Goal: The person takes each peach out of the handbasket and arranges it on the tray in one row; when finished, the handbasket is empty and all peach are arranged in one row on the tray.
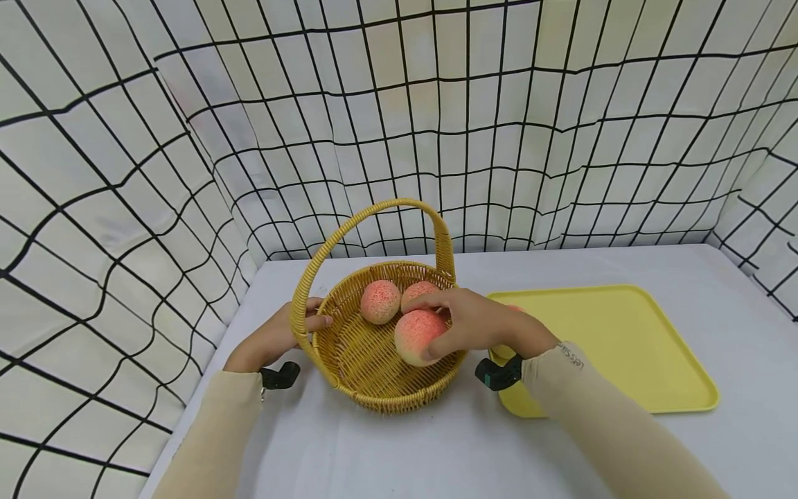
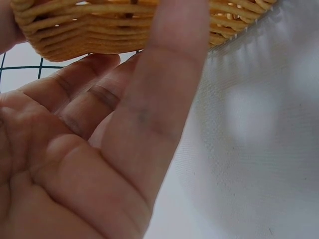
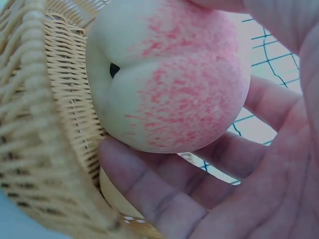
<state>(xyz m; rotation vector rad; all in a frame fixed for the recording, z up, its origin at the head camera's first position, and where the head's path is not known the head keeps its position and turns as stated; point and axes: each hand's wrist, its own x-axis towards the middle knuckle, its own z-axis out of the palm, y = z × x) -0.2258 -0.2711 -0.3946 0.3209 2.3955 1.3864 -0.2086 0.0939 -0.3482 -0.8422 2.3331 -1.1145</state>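
Observation:
My right hand (image 1: pixel 476 319) grips a pink-and-cream peach (image 1: pixel 416 337) just inside the right part of a woven basket (image 1: pixel 374 353). In the right wrist view this peach (image 3: pixel 169 74) sits between thumb and fingers, its dark stem hollow showing. Two more peaches, one at the left (image 1: pixel 380 302) and one further right (image 1: pixel 419 291), lie in the basket's back half; my right hand partly covers the second. At the basket's left side my left hand (image 1: pixel 280 333) holds the rim. The left wrist view shows its thumb (image 2: pixel 154 94) against the wicker wall (image 2: pixel 94 30).
A yellow tray (image 1: pixel 623 346) lies right of the basket, partly beneath my right forearm. A bit of a pink thing (image 1: pixel 516 308) shows on it behind my wrist. The tall basket handle (image 1: pixel 374 211) arches above. Black-gridded white cloth (image 1: pixel 499 138) walls the table's back and sides.

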